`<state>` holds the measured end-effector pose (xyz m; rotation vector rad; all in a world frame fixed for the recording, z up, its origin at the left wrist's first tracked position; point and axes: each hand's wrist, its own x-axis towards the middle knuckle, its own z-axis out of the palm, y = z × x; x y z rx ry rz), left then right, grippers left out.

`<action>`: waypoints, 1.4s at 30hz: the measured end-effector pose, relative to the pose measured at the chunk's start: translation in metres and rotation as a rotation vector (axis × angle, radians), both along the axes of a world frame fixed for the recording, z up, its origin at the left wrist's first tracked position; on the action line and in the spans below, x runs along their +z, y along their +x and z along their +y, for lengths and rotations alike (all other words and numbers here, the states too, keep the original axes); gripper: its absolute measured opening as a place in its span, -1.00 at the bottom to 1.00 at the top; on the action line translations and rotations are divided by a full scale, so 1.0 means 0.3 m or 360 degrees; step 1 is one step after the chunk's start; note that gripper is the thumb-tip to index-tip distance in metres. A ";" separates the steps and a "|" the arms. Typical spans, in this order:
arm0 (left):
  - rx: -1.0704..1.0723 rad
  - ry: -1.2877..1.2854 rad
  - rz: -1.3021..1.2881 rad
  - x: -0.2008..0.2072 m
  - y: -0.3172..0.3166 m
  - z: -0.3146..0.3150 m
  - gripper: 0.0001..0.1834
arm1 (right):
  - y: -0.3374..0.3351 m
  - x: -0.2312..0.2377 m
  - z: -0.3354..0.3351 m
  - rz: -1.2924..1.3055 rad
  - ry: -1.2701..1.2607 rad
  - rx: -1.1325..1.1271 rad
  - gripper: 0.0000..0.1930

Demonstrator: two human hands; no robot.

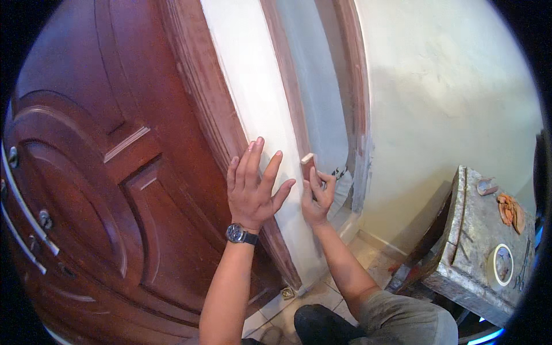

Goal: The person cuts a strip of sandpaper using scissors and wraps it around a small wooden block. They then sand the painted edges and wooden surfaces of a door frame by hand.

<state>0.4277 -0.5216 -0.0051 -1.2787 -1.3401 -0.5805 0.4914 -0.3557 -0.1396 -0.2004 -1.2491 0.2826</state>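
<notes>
My left hand (pixel 251 190), with a dark-strapped watch (pixel 236 233) on its wrist, is raised with fingers spread and nothing in it. It is in front of the white wall strip (pixel 253 86) and the brown wooden door frame (pixel 215 109); whether the fingertips touch is hard to tell. Between the fingers and thumb of my right hand (pixel 318 198) is a small sanding block (pixel 309 164), reddish-brown on its face and pale at its end. The block is held upright at the second wooden trim (pixel 293 103), and the palm side of the grip is partly hidden.
A panelled reddish-brown door (pixel 86 144) fills the left. At right a worn table (pixel 460 253) bears a roll of tape (pixel 500 265), an orange cloth (pixel 510 213), a curled scrap (pixel 487 186) and scissors (pixel 522 276). Below lie floor tiles (pixel 328 296).
</notes>
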 end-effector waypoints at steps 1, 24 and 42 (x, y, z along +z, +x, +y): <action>0.0014 -0.0013 0.0004 0.002 -0.001 -0.005 -0.29 | -0.016 0.008 -0.007 0.0004 -0.0013 0.0014 -0.45; -0.0035 0.0055 0.0045 -0.011 -0.016 -0.003 -0.09 | -0.031 0.013 -0.006 -0.0061 -0.0190 0.0022 -0.47; -0.0033 0.0071 -0.0020 -0.015 0.006 -0.003 -0.22 | -0.005 0.085 0.036 -0.0057 0.0018 -0.0045 -0.37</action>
